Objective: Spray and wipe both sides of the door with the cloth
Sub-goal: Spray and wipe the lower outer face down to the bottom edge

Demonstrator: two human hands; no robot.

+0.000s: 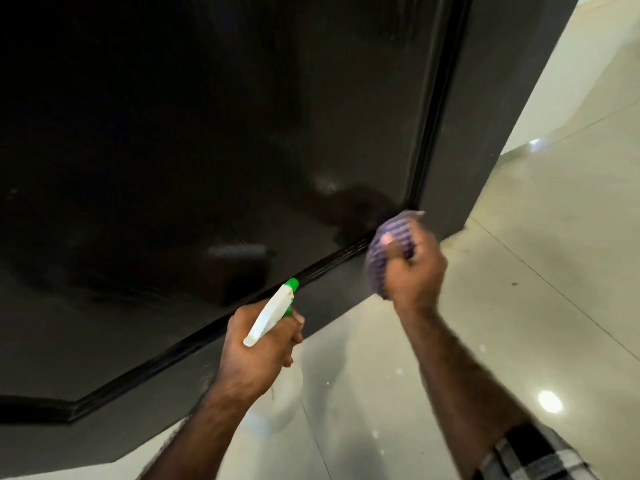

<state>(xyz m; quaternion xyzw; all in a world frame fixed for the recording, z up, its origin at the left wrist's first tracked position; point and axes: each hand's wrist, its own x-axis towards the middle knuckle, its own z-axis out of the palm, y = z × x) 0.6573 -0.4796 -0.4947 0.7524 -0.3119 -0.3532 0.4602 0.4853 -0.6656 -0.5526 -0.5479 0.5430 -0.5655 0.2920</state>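
- Right hand (412,268) clenches a bunched purple-striped cloth (389,244), pressing it on the glossy dark-brown door (207,133) at the panel's lower right corner — arm reaching forward.
- Left hand (259,344) grips a white spray bottle with a green nozzle (273,311), finger curled at the trigger, nozzle toward the door.
- No readable writing.
- Pale tiled floor (519,306) below.

Cloth (388,247) against the door (207,133), spray bottle (273,315) to its left.
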